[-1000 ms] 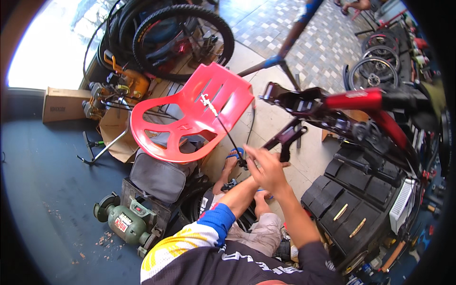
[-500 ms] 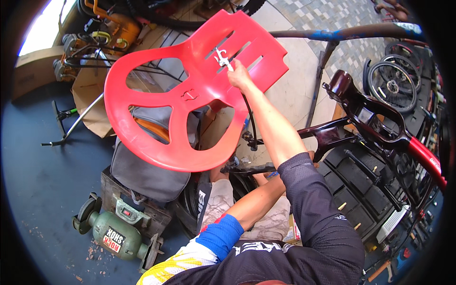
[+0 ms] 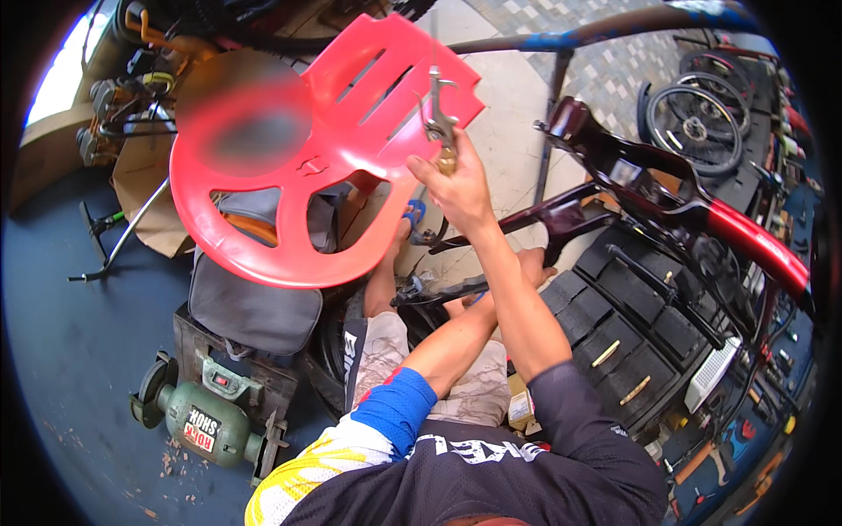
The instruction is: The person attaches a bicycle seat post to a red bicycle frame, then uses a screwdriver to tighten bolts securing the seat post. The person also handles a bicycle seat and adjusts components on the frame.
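My right hand [image 3: 462, 188] is closed around the brass-coloured lower end of a metal air blow gun [image 3: 438, 123], its thin nozzle pointing away from me. Beyond and to the left of it lies a red plastic chair [image 3: 294, 223] with slots and large cut-outs; a blurred round patch hides part of it. Crossing beneath my right forearm, my left arm ends at my left hand [image 3: 533, 266], whose fingers are closed at the dark lower end of a maroon-black bicycle frame [image 3: 649, 180]. That grip is partly hidden.
A green bench grinder [image 3: 206, 425] sits at lower left by a grey bag [image 3: 254, 307]. Bicycle wheels [image 3: 697, 131] lie at far right, above black mats [image 3: 596, 307] and scattered tools. A rusty metal bar [image 3: 605, 31] runs across the top. A person's bare foot [image 3: 403, 230] shows near the chair.
My right hand has lifted nearer to me with the blow gun, which now points more straight ahead. More of my left hand shows. The whole view has shifted, moving the scene leftward and upward.
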{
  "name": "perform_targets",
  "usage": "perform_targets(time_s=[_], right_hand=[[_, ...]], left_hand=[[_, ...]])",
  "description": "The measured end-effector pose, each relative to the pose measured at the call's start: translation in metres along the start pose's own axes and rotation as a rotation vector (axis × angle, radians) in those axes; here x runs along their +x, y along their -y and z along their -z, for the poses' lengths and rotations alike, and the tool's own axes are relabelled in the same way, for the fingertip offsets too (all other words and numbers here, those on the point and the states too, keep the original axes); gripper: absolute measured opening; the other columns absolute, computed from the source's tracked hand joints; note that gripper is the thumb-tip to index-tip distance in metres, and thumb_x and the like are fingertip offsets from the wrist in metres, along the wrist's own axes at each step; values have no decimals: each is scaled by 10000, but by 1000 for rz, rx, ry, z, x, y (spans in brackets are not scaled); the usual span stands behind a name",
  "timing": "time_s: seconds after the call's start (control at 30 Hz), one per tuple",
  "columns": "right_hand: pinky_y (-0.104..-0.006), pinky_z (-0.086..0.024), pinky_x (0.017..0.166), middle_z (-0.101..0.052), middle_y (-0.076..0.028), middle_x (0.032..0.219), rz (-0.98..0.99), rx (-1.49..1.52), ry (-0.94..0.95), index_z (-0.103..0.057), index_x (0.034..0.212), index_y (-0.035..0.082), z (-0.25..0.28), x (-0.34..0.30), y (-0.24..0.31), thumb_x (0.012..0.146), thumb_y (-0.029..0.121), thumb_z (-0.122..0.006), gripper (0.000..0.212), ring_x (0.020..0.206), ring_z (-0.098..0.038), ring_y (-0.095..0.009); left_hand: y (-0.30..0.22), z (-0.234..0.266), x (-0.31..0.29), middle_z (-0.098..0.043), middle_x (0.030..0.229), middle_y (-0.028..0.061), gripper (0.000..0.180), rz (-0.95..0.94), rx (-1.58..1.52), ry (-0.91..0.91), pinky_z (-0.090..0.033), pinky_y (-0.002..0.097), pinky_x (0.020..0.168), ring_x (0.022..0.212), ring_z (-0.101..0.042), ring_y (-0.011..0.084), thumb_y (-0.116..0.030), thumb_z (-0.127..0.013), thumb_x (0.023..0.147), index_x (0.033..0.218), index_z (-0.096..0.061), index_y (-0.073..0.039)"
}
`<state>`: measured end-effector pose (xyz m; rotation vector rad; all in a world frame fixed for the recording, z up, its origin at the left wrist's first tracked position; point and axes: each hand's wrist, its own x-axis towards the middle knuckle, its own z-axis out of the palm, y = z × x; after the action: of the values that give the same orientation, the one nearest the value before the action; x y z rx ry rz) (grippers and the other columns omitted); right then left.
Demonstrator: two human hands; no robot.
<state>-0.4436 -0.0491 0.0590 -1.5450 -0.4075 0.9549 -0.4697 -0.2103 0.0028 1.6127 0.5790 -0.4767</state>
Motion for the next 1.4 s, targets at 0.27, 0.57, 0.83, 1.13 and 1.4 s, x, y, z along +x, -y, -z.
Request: perform_targets(time_s=[0.27, 0.57, 0.83, 1.13, 1.4], right_hand=[[-278, -409, 483, -452, 12, 656, 283, 252, -194, -486, 1297, 29, 85, -192, 137, 1006, 379, -639, 480, 526, -457, -105], [-302, -547, 477, -587, -116, 1095, 427, -77, -1260, -222, 1559, 80, 180, -359, 162, 1026, 151, -593, 654, 543, -580, -136], [-317, -426, 326, -551, -78, 788, -17, 268, -1586, -415, 1166, 63, 300, -407, 17, 975, 388, -680, 460, 386, -470, -135], [-571, -491, 922, -639, -327, 1159, -463, -579, -701, -543, 1227, 30, 290, -314, 8, 1037, 494, -430, 513, 1071, -621, -516], [-497, -536, 929, -707, -232, 1092, -437, -738, -499, -738, 1087, 74, 265, -266, 111, 991, 426, -551, 410, 1071, -674, -428]], left_hand=[[43, -39, 31, -723, 908, 254, 491, 16, -212, -57, -535, 519, 805, 911, -696, 443, -476, -770, 812, 996, -733, -23], [5, -10, 8, -719, 951, 273, 526, -54, 153, -97, -545, 498, 823, 954, -696, 437, -491, -770, 810, 988, -725, 1], [-23, -22, -2, -716, 944, 289, 543, -18, 421, -238, -553, 508, 853, 967, -697, 451, -503, -758, 833, 987, -701, 15], [-25, -27, 5, -707, 848, 299, 481, -35, 758, -261, -567, 529, 756, 874, -711, 481, -443, -739, 854, 859, -713, 37], [-6, -2, 27, -656, 598, 109, 445, 9, 722, -205, -530, 379, 469, 484, -648, 229, -397, -763, 850, 704, -674, 13]])
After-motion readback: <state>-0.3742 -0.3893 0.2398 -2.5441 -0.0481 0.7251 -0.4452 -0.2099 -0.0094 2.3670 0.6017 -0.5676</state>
